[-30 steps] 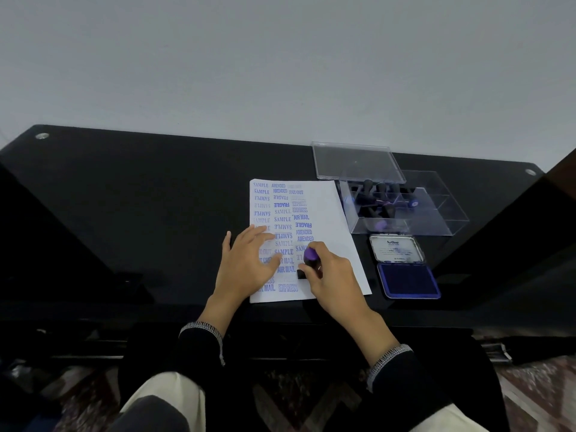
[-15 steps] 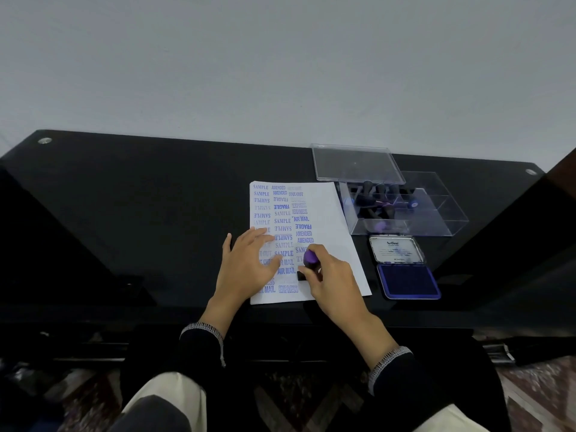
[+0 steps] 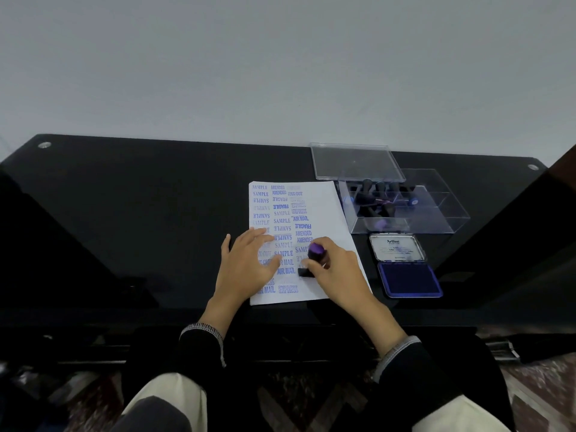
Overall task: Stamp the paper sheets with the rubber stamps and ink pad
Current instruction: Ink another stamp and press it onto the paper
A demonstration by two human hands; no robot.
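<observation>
A white paper sheet lies on the black glass table, covered with blue stamped words in columns. My right hand grips a rubber stamp with a purple top, its black base pressed on the lower middle of the sheet. Fingers spread, my left hand rests flat on the sheet's left part and holds it down. An open blue ink pad sits right of the sheet, its lid tilted back.
A clear plastic box holding several more stamps stands behind the ink pad, its clear lid lying beside it at the back. The black table runs far to the left. A grey wall rises behind.
Both hands and the stamp stay in place on the sheet. The view has shifted slightly downward.
</observation>
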